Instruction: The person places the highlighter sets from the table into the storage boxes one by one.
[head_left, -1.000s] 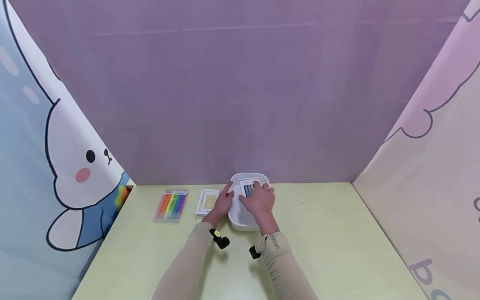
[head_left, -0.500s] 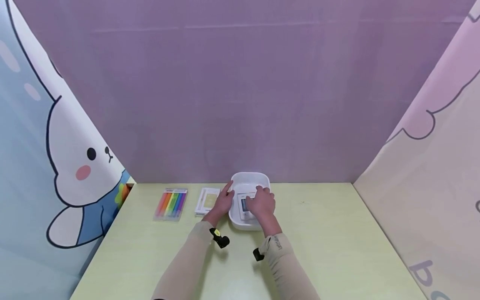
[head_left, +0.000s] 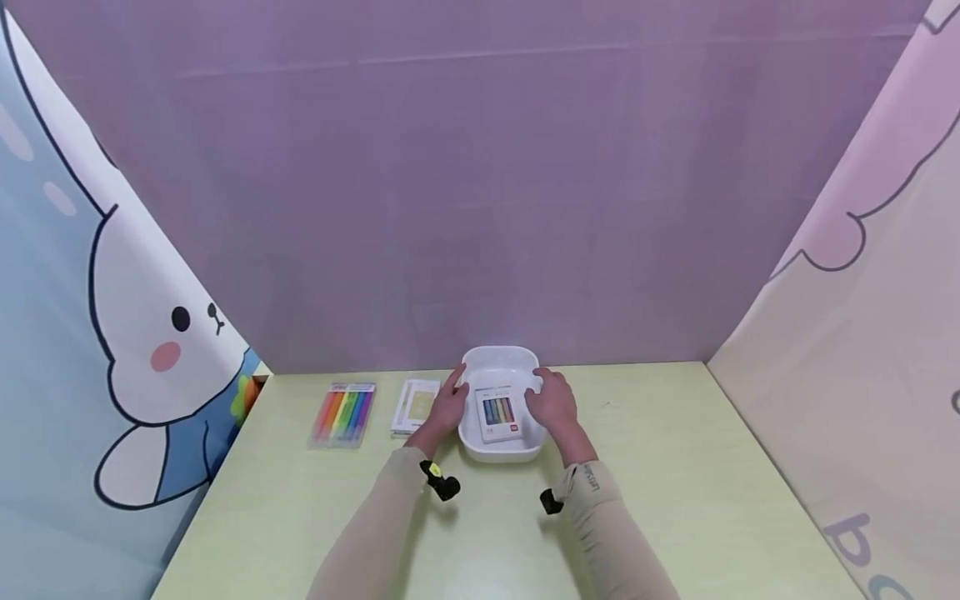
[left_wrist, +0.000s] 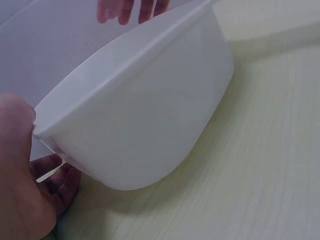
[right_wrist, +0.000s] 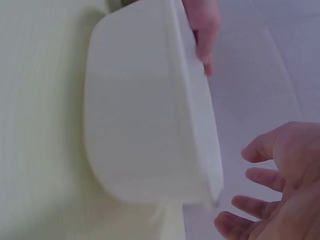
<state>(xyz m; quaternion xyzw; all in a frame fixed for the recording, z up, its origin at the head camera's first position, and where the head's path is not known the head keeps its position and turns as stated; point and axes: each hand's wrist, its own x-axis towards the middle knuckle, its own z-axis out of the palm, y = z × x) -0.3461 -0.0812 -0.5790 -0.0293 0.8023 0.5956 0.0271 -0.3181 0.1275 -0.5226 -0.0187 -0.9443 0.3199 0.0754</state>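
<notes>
A white plastic basin (head_left: 498, 457) with rounded corners stands at the back of the table. My left hand (head_left: 447, 406) grips its left rim, thumb over the edge and fingers against the outer wall; the left wrist view shows this hand (left_wrist: 22, 170) up close. Inside the basin lies a flat white box (head_left: 497, 429) with a row of coloured sticks on its front. My right hand (head_left: 553, 402) is at the right rim. In the right wrist view the right hand (right_wrist: 290, 180) has its fingers spread and holds nothing, a gap apart from the basin wall (right_wrist: 135, 110).
Left of the basin lies a white box (head_left: 415, 407) with a yellowish panel, partly behind the left hand. Farther left is a clear case of rainbow-coloured pens (head_left: 342, 415). A purple backdrop (head_left: 480, 208) rises behind the pale table (head_left: 690, 500).
The right hand brought the white box from the basin's far end toward its near part, let go of it, then moved right to the rim. The left hand stayed on the left rim.
</notes>
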